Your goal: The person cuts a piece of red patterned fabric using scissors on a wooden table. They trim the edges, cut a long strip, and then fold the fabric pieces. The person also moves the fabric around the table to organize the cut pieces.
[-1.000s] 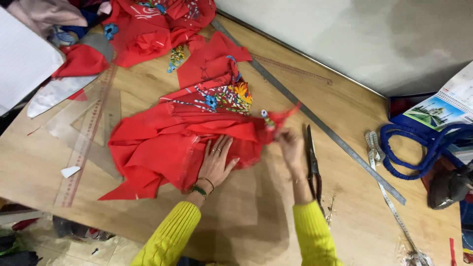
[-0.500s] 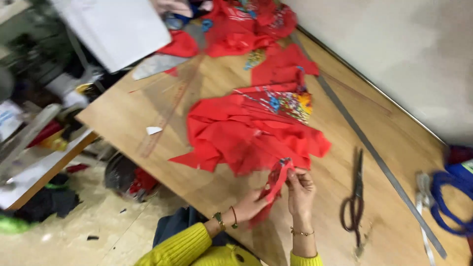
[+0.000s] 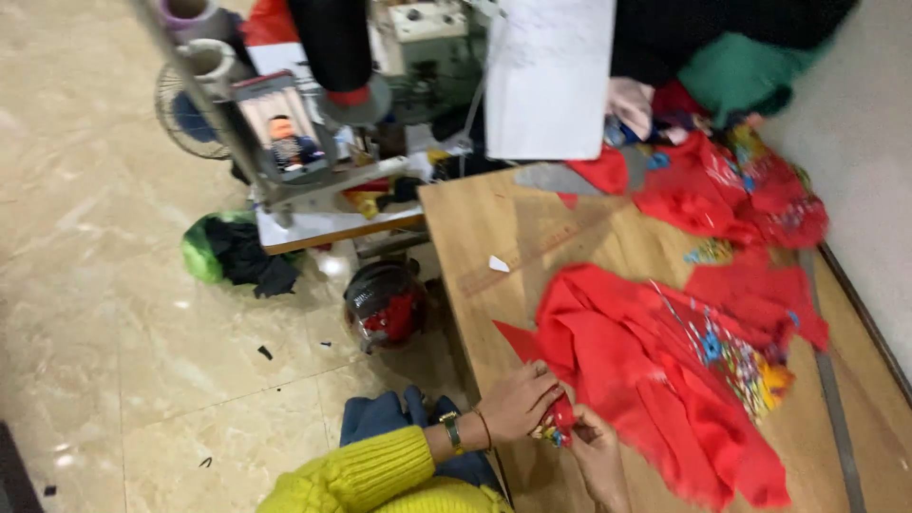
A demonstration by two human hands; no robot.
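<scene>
Red fabric (image 3: 655, 380), the largest thing in hand, is being spread in a loose heap over the wooden worktop (image 3: 475, 228), its embroidered band of many colours lying face up toward the far side, apparently so that the pattern is being kept in sight. Its near corner is being left hanging toward the worktop's edge, just beside the hands. More red cloth (image 3: 731, 190) is being kept bunched at the far end of the worktop, well apart, as if set aside from the piece being handled. Beyond the worktop a sewing machine (image 3: 427, 38) is standing on its own stand, and a white sheet (image 3: 551, 76) is being propped upright in front of it. On the tiled floor a dark round helmet-like thing (image 3: 385, 304) and a green-and-black bundle (image 3: 228, 252) are lying, out of the way.

A small red strip (image 3: 556, 423) with coloured stitching is being held at the worktop's near edge, close to the body, likely for a closer look. The left hand (image 3: 518, 404) is being closed on it, fingers (image 3: 546, 375) curled over its upper part; the right hand (image 3: 594, 451) is being pinched on its lower end from below, so the strip is being kept taut between the two.
</scene>
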